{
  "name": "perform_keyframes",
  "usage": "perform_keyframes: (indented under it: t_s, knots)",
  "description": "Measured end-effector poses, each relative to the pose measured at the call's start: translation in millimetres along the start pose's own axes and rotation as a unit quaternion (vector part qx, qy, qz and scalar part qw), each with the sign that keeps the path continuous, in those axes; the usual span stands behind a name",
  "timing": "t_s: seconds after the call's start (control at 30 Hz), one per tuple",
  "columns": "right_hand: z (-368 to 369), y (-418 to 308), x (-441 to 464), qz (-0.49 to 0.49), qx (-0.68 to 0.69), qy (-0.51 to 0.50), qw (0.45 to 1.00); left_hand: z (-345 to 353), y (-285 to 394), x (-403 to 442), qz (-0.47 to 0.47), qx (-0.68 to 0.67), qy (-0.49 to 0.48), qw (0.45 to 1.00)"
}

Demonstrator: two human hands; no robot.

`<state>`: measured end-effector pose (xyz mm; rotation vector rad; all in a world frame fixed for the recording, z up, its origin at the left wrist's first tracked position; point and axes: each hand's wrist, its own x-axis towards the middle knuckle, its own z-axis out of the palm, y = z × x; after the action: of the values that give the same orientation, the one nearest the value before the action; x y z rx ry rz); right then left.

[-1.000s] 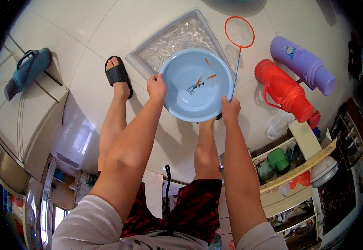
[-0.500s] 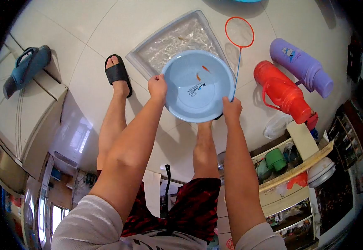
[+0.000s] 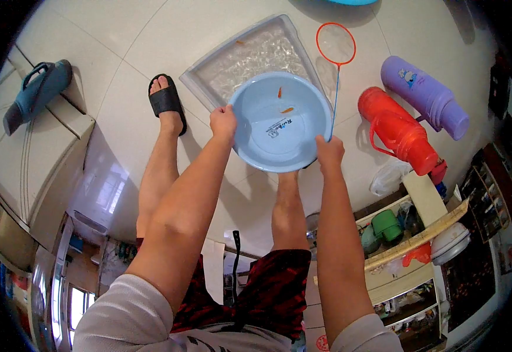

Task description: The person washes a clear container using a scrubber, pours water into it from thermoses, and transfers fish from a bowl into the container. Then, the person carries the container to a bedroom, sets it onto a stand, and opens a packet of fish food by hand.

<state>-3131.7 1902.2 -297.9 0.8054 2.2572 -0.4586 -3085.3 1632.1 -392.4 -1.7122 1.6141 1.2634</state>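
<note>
Both hands grip the rim of a round light-blue basin (image 3: 276, 154), which is tilted toward the far side. Two small orange fish (image 3: 287, 110) show inside it. My left hand (image 3: 223, 123) is closed on the left rim. My right hand (image 3: 329, 154) is closed on the right rim, and the thin blue handle of a red-hooped net (image 3: 337, 88) runs down to it. Whether that hand also holds the handle is hard to see. Beneath the basin's far edge lies a grey translucent bin (image 3: 197, 73) with rippling water. A small orange fish (image 3: 240, 42) is at its far left.
A red thermos (image 3: 394, 126) and a purple thermos (image 3: 423, 94) lie on the tiled floor (image 3: 97, 35) at right. A blue-grey bottle (image 3: 41, 94) is at left. Shelves with a green container (image 3: 387, 225) stand lower right. My slippered foot (image 3: 165, 101) is left of the bin.
The fish in the basin have shifted and turned. An orange fish now shows at the bin's far left. Both hands keep hold of the basin, with only a slight change in its tilt.
</note>
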Motion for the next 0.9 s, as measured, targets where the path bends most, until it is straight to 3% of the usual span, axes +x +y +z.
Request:
perform_keyframes:
  t_s: [0.67, 0.77, 0.9]
  knots:
    - [-30, -40, 2, 0.052, -0.029, -0.035, 0.998, 3, -3, 16, -0.102, -0.04, -0.035, 0.993]
    - [-29, -36, 10, -0.001, -0.067, -0.027, 0.997, 2, -3, 18, -0.109, -0.044, -0.046, 0.992]
    - [-35, -49, 5, 0.015, -0.054, -0.033, 0.998, 4, -7, 23, -0.11, -0.044, -0.046, 0.992]
